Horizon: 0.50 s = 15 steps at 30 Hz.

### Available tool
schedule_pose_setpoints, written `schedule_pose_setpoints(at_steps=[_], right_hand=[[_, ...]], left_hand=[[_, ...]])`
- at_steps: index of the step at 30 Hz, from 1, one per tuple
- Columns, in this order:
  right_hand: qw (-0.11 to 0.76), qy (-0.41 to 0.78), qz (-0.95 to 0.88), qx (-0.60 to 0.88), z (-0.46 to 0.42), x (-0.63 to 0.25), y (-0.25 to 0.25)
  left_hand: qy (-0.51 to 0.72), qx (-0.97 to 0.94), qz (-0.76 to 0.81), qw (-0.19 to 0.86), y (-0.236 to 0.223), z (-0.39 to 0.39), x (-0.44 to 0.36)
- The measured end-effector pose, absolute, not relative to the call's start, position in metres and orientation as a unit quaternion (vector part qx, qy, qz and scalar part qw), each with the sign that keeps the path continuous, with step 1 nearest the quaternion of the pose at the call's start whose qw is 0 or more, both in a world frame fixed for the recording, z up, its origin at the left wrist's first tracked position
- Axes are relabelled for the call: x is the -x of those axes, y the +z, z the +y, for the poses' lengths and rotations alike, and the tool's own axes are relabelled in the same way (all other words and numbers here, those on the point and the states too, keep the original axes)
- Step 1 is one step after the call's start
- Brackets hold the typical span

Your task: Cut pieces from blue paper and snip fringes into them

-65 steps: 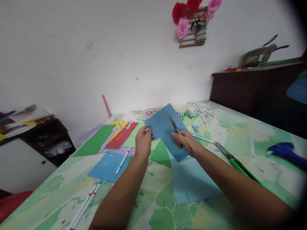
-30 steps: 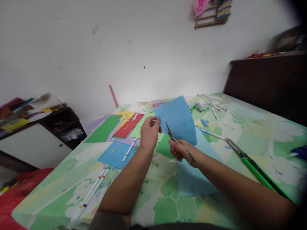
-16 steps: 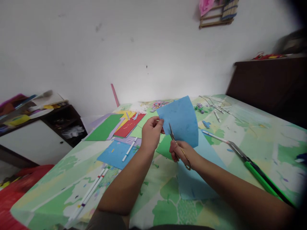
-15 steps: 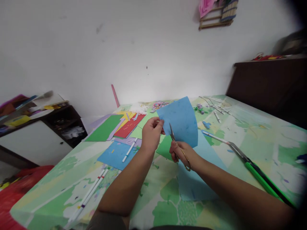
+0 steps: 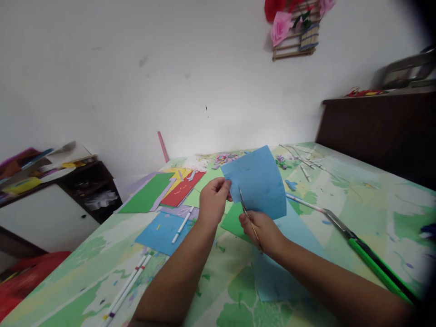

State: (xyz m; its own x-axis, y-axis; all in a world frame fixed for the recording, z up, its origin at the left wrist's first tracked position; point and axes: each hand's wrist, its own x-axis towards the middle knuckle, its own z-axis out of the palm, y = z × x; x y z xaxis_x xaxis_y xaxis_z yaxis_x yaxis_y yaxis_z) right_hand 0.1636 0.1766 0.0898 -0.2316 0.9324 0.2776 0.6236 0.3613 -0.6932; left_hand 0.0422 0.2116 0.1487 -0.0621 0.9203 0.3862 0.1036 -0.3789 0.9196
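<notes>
A blue sheet (image 5: 260,181), slightly curved, is held up above the table. My left hand (image 5: 214,200) pinches its left edge between thumb and fingers. In my right hand (image 5: 264,231) is a pair of gold-handled scissors (image 5: 243,204), its blades pointing up against the sheet's lower left part. Whether the blades are fully closed is hard to make out. Below my right hand lies a light blue sheet (image 5: 282,277), and a green sheet (image 5: 235,222) lies beneath the raised one.
Green-handled scissors (image 5: 368,256) lie at the right beside a white marker (image 5: 304,202). On the left are a green sheet (image 5: 146,193), a red sheet (image 5: 182,188), a blue sheet (image 5: 160,231) and several markers (image 5: 129,286). A dark cabinet (image 5: 378,131) stands at the back right.
The camera view has tilted up a little. My right hand has turned the scissors, so their handles now show edge-on. The left hand keeps its pinch on the blue sheet.
</notes>
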Motion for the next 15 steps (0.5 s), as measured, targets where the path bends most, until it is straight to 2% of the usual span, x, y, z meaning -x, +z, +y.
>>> schedule_pose_setpoints(at_steps=[15], right_hand=[[0.328,0.2,-0.768,0.513,0.1751,-0.1612,0.0863]], left_hand=[[0.552,-0.626,0.479,0.272,0.1536,0.2024,-0.0414]])
